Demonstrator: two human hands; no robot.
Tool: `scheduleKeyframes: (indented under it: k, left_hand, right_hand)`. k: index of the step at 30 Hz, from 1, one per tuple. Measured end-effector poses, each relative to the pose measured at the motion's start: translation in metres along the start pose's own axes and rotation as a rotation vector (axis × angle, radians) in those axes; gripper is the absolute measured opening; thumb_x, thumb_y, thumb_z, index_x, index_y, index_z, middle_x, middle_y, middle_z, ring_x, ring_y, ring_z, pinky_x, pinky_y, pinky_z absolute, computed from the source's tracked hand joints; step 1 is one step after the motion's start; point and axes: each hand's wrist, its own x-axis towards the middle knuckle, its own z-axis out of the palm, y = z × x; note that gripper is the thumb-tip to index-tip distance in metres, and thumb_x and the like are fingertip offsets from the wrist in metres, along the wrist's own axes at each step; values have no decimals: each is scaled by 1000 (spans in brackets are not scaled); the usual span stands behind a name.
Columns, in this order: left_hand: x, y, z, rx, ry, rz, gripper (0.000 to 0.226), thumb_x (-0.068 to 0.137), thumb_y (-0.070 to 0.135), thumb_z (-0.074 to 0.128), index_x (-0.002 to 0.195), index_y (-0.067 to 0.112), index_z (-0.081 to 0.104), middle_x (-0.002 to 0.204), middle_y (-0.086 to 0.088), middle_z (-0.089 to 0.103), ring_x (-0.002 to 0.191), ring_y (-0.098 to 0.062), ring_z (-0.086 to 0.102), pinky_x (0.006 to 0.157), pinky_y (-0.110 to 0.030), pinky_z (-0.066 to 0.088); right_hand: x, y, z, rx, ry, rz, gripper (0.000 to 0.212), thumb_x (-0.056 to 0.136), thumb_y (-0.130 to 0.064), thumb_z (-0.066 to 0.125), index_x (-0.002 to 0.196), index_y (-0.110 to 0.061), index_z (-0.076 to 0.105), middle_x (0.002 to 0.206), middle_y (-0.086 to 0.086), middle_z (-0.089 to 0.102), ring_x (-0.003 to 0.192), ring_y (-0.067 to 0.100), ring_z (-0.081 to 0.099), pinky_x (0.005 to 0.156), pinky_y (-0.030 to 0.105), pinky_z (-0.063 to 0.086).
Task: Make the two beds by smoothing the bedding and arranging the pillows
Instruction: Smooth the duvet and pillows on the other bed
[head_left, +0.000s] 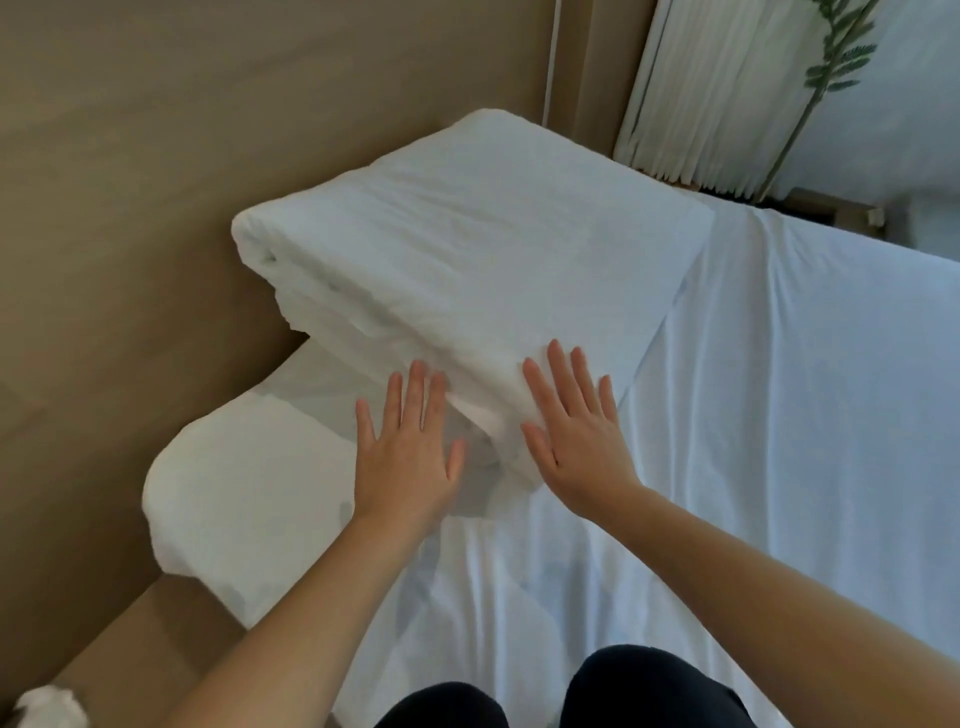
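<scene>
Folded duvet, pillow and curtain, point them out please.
folded duvet (467, 234): head view, middle of its top face.
pillow (249, 493): head view, its top surface.
curtain (711, 88): head view, its middle pleats.

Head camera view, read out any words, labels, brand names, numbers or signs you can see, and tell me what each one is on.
No text can be read in this view.
The folded duvet, pillow and sheet are plain white, with no tag or label showing.
The tan wall panel and curtain carry no print or sign.
</scene>
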Motion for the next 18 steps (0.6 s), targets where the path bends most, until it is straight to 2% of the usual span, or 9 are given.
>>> scheduleKeyframes:
  k: [3, 5, 7, 9, 11, 13, 16, 18]
  left_hand:
    - [-28, -10, 44, 4, -149, -53, 80, 79, 54, -18, 151, 19, -19, 161, -5, -21, 149, -24, -16, 119, -52, -3]
    - [-51, -11, 75, 16, -264, -50, 86, 76, 56, -21, 154, 21, -16, 160, -3, -25, 148, -23, -20, 120, -53, -5]
    - [-71, -11, 100, 2, -295, -27, 82, 81, 58, -15, 156, 23, -10, 161, -1, -22, 149, -23, -17, 119, -53, -4]
    - [-83, -13, 114, -23, -255, -25, 74, 91, 56, -3, 157, 23, 0, 163, -1, -13, 150, -23, -11, 119, -53, -2]
    - [-96, -16, 117, -29, -230, -34, 68, 96, 52, 9, 157, 21, 12, 164, -3, 1, 151, -24, -1, 119, -54, 3]
    - [-117, -21, 113, -8, -258, -65, 68, 96, 51, 12, 156, 18, 17, 164, -4, 6, 151, -25, 4, 119, -54, 7]
    - [-154, -29, 90, 45, -444, -129, 74, 92, 54, -5, 156, 18, -3, 162, -2, -15, 150, -23, -11, 120, -53, 1]
    - [-174, -30, 61, 45, -569, -175, 70, 95, 55, -5, 154, 18, -14, 160, -2, -24, 149, -23, -18, 120, -53, -2]
  right_hand:
    - [-39, 8, 26, -6, 64, -72, 65, 100, -38, 27, 157, -24, -1, 164, 6, -9, 151, 28, -10, 120, 54, 5]
    - [-65, 15, 49, -39, 13, -59, 66, 99, -36, 30, 156, -25, -1, 164, 9, -9, 151, 30, -9, 119, 57, 9]
    - [-90, 23, 72, -73, -93, -5, 65, 98, -40, 27, 156, -28, 0, 163, 9, -14, 150, 31, -11, 118, 59, 7]
    - [-112, 25, 91, -100, -218, 36, 63, 98, -44, 22, 156, -31, 3, 163, 7, -17, 150, 30, -13, 118, 61, 4]
    - [-129, 20, 97, -140, -327, 36, 61, 97, -46, 15, 156, -33, 4, 163, 2, -15, 150, 27, -15, 118, 60, 0]
    - [-135, 7, 92, -142, -419, 23, 62, 97, -48, 11, 156, -32, 2, 163, 1, -15, 149, 26, -19, 118, 58, -6]
    - [-142, -18, 75, -178, -611, -95, 67, 96, -54, 7, 156, -26, -5, 161, 8, -21, 147, 31, -22, 117, 63, -4]
    - [-151, -35, 56, -237, -718, -249, 68, 97, -58, 6, 155, -27, -7, 161, 9, -18, 147, 33, -20, 117, 63, -4]
